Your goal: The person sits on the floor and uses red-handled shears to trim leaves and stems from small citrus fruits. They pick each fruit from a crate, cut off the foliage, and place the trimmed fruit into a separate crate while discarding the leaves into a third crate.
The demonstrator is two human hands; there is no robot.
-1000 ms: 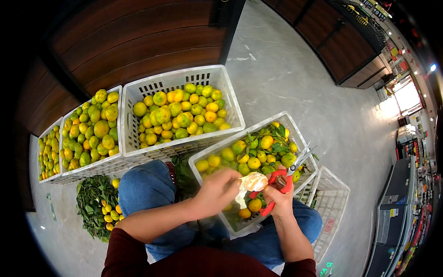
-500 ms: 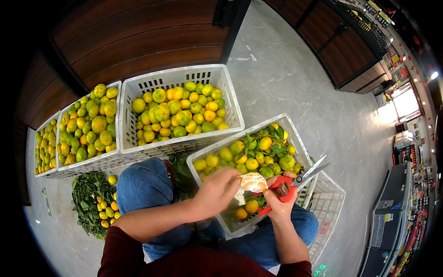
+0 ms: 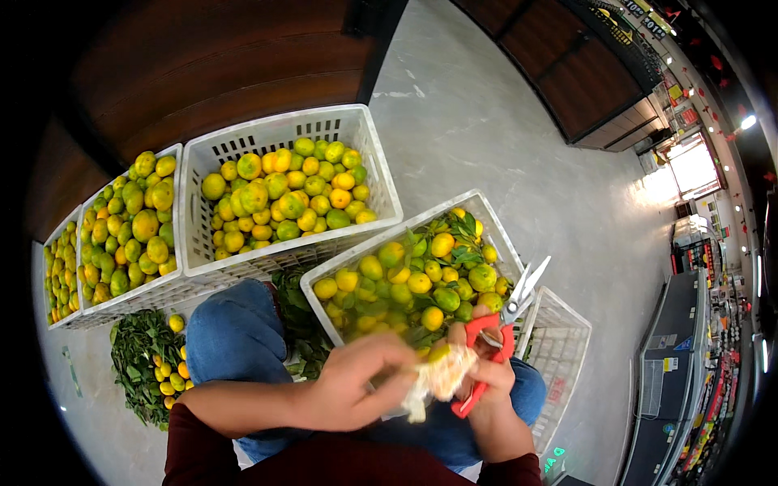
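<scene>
My right hand (image 3: 492, 379) is closed around red-handled scissors (image 3: 486, 340), their blades apart and pointing up and away. The same hand also holds a partly peeled mandarin (image 3: 454, 374), its pale, pithy flesh bared and a strip of peel hanging from it. Against the fruit's left side, my left hand (image 3: 361, 385) pinches the peel, its fingertips blurred by motion. Both hands are over the near edge of a grey plastic crate (image 3: 496, 212) between my knees. Inside that crate lie green-yellow mandarins (image 3: 419, 283), some with leaves.
A white crate (image 3: 194, 162) full of mandarins stands beyond my left knee, with more filled crates beside it. Leaves (image 3: 134, 364) and loose mandarins lie on the floor at left. Another crate (image 3: 571, 348) sits at right. Dark wooden stands (image 3: 559, 65) are farther off.
The mandarin and both hands have come nearer to my body. More peel now hangs loose from the fruit. The scissors have swung to point more upward, and the whole view has shifted slightly.
</scene>
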